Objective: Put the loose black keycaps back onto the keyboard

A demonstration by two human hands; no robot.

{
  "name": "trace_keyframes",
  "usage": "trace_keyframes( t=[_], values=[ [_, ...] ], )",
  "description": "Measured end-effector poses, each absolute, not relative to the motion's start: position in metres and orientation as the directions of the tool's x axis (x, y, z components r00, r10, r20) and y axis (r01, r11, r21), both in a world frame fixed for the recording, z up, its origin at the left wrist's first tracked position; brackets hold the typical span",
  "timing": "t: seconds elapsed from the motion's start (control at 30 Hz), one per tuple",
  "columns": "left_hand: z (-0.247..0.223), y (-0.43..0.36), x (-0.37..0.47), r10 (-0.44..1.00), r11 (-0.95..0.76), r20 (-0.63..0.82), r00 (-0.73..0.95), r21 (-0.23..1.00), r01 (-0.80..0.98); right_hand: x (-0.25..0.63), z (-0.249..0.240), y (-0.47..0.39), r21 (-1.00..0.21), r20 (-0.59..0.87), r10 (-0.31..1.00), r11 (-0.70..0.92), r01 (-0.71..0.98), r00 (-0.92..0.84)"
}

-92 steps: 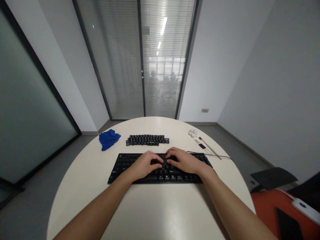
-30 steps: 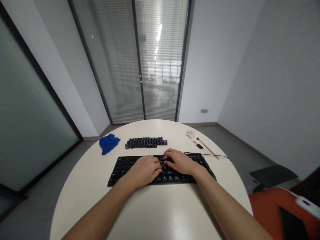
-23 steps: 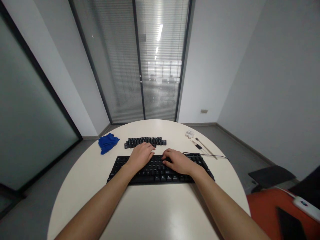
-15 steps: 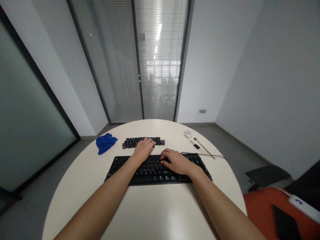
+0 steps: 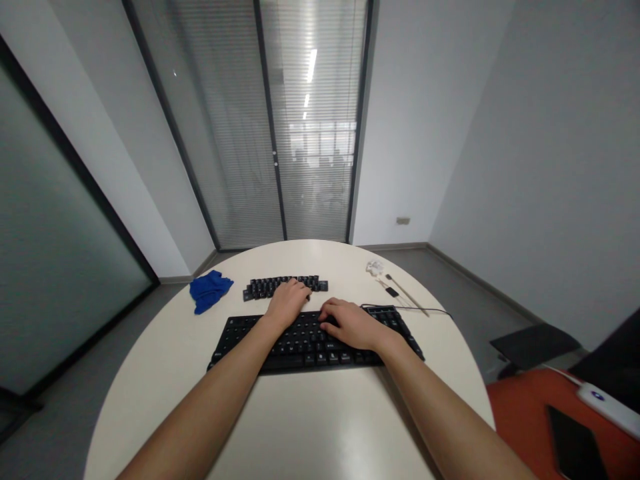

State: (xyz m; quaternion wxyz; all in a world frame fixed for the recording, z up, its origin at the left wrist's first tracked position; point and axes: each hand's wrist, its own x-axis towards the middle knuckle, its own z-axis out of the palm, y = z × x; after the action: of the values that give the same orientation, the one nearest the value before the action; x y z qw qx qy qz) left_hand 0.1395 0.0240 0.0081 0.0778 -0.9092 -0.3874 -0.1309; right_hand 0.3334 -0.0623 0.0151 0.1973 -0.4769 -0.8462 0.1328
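The keyboard (image 5: 305,341) lies on the table (image 5: 310,420); the right hand (image 5: 351,323) is over its right half, fingers bent, perhaps to steady it. Just beyond the keyboard, small black keys (image 5: 263,288) are set in rows, probably so each is easy to find. The left hand (image 5: 289,302) is above these keys and hides some. I cannot tell if either hand grips something: the fingertips are too unclear. The left forearm (image 5: 215,403) covers part of the keyboard.

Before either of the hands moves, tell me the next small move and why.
Probably the left hand should pinch one of the loose keys: it is right at them, while the right hand is at the keyboard.
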Motion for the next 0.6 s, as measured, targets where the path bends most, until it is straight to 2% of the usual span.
trace_keyframes(
  t=[0.07, 0.2, 0.33, 0.43, 0.6],
  values=[
    [0.011, 0.015, 0.135, 0.678, -0.701, 0.338, 0.652, 0.032, 0.713, 0.334, 0.014, -0.062, -0.417, 0.207, 0.859, 0.51, 0.752, -0.468],
    [0.013, -0.016, 0.122, 0.722, -0.676, 0.434, 0.539, 0.277, 0.683, 0.335, 0.012, -0.061, -0.411, 0.211, 0.856, 0.516, 0.752, -0.473],
    [0.006, -0.046, 0.102, 0.738, -0.674, 0.456, 0.497, 0.478, 0.563, 0.335, 0.011, -0.061, -0.397, 0.225, 0.854, 0.52, 0.757, -0.469],
    [0.0, -0.057, 0.091, 0.745, -0.663, 0.427, 0.513, 0.561, 0.496, 0.332, 0.011, -0.062, -0.387, 0.254, 0.849, 0.528, 0.756, -0.464],
    [-0.002, -0.058, 0.089, 0.765, -0.634, 0.402, 0.503, 0.608, 0.479, 0.325, 0.007, -0.061, -0.393, 0.299, 0.829, 0.558, 0.731, -0.472]
  ],
)
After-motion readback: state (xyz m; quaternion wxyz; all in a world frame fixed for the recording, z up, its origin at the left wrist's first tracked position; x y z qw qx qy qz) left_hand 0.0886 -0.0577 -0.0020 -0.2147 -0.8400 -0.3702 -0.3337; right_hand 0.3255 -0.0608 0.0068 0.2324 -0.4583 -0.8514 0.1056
